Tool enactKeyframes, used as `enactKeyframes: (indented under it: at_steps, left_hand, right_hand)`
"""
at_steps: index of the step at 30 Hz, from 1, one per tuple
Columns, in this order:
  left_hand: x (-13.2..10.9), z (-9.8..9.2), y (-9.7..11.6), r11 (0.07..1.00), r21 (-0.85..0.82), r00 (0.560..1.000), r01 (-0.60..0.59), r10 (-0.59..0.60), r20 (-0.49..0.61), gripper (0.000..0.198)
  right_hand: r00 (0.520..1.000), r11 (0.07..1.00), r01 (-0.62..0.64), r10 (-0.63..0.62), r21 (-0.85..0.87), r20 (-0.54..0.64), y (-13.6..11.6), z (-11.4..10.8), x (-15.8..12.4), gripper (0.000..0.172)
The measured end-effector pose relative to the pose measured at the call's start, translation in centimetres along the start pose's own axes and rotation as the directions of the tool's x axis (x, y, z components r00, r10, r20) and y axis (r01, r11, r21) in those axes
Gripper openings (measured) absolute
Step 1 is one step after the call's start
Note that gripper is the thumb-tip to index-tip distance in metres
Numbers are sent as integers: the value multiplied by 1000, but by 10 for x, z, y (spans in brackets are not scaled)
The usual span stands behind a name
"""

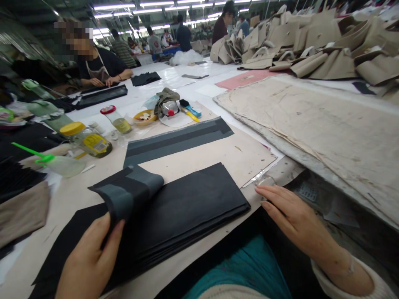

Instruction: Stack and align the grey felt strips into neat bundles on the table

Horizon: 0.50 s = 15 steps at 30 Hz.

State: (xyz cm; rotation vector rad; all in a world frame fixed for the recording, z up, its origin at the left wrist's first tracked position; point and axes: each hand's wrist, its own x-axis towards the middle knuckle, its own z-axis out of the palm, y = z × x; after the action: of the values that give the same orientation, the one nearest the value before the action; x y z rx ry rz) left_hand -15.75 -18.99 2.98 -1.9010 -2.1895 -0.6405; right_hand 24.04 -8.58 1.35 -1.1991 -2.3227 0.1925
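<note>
A stack of black fabric pieces lies on the table in front of me. My left hand grips the left end of the top grey-black piece and curls it up and back. My right hand rests at the table's near edge, fingers stretched out flat, touching a small clear object; it holds nothing. Beyond the stack lies a long grey strip with a black band on beige paper.
Glue jar with yellow lid, a second bottle, a yellow dish, a green-nozzled bottle and a rag stand behind. A large beige sheet lies right, tan bag parts beyond. A person works opposite.
</note>
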Motion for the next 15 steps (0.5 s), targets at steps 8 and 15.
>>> enactKeyframes:
  at_steps: [8,15]
  left_hand:
    - [-3,7,50,831,75,798,-551,499,337,65]
    - [-3,4,50,863,52,817,-503,455,354,59]
  right_hand:
    - [949,943,314,-312,112,-37,-53,3,8,30]
    - [786,778,607,-618,162,21,-98,13,31,31]
